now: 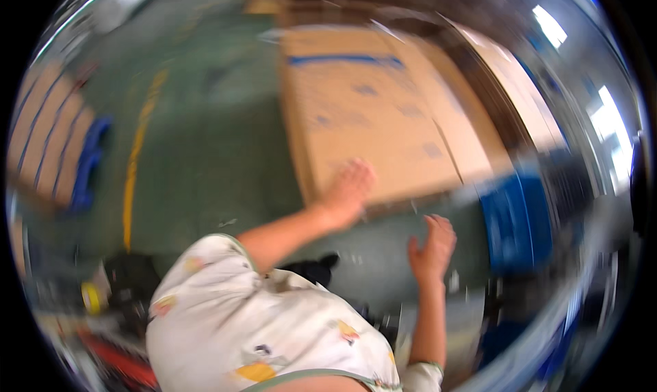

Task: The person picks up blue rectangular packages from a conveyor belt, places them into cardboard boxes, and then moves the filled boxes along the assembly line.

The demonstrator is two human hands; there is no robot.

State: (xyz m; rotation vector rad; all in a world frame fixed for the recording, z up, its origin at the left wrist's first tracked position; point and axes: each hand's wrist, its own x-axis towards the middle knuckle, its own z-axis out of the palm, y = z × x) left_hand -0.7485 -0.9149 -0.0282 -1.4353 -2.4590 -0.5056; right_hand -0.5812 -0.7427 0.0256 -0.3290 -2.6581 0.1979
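At the large cardboard carton (369, 135), shows blue strip (342, 59) already across the far part, left hand (348, 190) extended, right hand (432, 250) spread, both empty, carton ungripped.

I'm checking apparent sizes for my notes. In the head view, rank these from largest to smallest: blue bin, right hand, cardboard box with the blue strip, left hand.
1. Cardboard box, clearly largest
2. Blue bin
3. Left hand and right hand: too alike, and blurred, to rank
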